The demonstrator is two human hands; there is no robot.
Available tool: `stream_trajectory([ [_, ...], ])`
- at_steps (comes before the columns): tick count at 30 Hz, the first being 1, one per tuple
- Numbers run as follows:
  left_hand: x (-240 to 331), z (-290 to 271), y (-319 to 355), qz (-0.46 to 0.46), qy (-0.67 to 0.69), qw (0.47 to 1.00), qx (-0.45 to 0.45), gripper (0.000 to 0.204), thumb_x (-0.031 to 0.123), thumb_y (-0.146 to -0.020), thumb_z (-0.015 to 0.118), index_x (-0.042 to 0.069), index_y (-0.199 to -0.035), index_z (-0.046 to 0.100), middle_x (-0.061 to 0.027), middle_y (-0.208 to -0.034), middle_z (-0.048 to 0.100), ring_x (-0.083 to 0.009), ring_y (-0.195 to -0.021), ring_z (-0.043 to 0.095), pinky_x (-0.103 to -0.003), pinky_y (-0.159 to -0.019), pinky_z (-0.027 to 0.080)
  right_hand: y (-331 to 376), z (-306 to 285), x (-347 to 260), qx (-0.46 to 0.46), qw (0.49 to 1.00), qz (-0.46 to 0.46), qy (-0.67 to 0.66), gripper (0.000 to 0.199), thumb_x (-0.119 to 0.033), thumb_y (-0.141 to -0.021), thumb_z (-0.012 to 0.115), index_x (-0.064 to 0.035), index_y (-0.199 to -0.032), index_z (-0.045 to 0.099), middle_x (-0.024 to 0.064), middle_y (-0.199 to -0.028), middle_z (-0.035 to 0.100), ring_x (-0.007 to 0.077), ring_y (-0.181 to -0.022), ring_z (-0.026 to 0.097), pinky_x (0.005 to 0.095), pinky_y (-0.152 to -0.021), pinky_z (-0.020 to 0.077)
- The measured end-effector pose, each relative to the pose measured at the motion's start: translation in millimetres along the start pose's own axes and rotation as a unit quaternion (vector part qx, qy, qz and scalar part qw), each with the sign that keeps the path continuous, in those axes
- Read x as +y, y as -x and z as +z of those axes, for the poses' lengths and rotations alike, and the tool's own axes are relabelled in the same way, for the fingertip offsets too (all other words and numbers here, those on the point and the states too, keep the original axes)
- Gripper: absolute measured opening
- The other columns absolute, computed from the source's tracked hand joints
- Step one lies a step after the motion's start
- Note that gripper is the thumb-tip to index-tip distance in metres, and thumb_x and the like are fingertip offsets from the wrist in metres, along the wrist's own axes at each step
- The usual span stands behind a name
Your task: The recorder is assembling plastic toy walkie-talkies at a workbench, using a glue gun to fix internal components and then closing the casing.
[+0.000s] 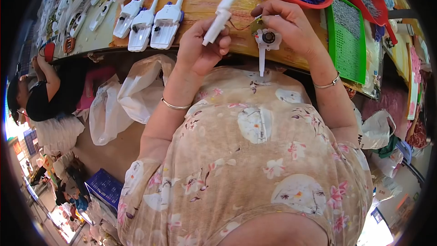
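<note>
My left hand (196, 48) is curled at the table's front edge, its fingers bent behind a white, stepped, stick-shaped piece (221, 17) with a thin upper end. Whether the fingers grip this piece or it only passes in front of them is hard to see. My right hand (291, 23) pinches a small circuit board (256, 26) between thumb and fingers. Just below the board is a white plastic part (262, 57) with a round black centre and a narrow stem pointing toward me. Thin reddish wires run from the board toward my left hand.
White handset-shaped shells (166, 25) lie left of my hands, with more white parts (82, 4) beyond. A red basin (328, 1) of purple pieces and a green tray (334, 59) of small grey parts stand at right. Another person's arm (49, 75) shows far left.
</note>
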State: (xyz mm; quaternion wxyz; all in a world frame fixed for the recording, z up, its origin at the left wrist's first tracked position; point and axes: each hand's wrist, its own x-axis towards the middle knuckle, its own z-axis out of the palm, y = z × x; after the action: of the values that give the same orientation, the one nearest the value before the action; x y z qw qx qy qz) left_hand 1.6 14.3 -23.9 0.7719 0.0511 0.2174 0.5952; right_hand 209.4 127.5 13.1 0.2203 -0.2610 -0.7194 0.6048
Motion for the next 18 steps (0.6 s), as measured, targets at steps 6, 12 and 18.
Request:
stream_trajectory([
  [6,-15,4,-23,-0.029,0.007,0.996,-0.087,0.035,0.026,-0.095,0.038,0.001,-0.112,0.055,-0.0144,-0.084,0.063,-0.0227,-0.060,0.057,-0.032,-0.050,0.046,5,-8,0,0.060,0.993,-0.019,-0.096,0.005,-0.008,-0.087,0.058,-0.0025,-0.087,0.058,0.0001,-0.091,0.061,0.0039,-0.078,0.054,0.0197,-0.071,0.0450],
  [12,-31,28,-25,0.087,-0.253,0.963,0.031,0.027,0.007,-0.087,0.052,0.004,-0.114,0.054,-0.0100,-0.098,0.065,-0.0209,-0.080,0.067,-0.032,-0.063,0.059,2,5,-12,0.078,0.989,-0.069,-0.110,0.017,0.002,-0.085,0.058,-0.0027,-0.100,0.063,-0.0019,-0.086,0.062,0.0024,-0.078,0.055,0.0185,-0.069,0.0472],
  [18,-19,34,-20,0.073,-0.337,0.938,-0.039,0.063,0.006,-0.080,0.059,0.007,-0.138,0.034,-0.0110,-0.120,0.055,-0.0336,-0.100,0.063,-0.046,-0.081,0.055,3,7,-11,0.049,0.996,-0.035,-0.060,0.023,0.001,-0.087,0.055,-0.0026,-0.108,0.064,-0.0019,-0.087,0.064,0.0023,-0.077,0.056,0.0189,-0.068,0.0477],
])
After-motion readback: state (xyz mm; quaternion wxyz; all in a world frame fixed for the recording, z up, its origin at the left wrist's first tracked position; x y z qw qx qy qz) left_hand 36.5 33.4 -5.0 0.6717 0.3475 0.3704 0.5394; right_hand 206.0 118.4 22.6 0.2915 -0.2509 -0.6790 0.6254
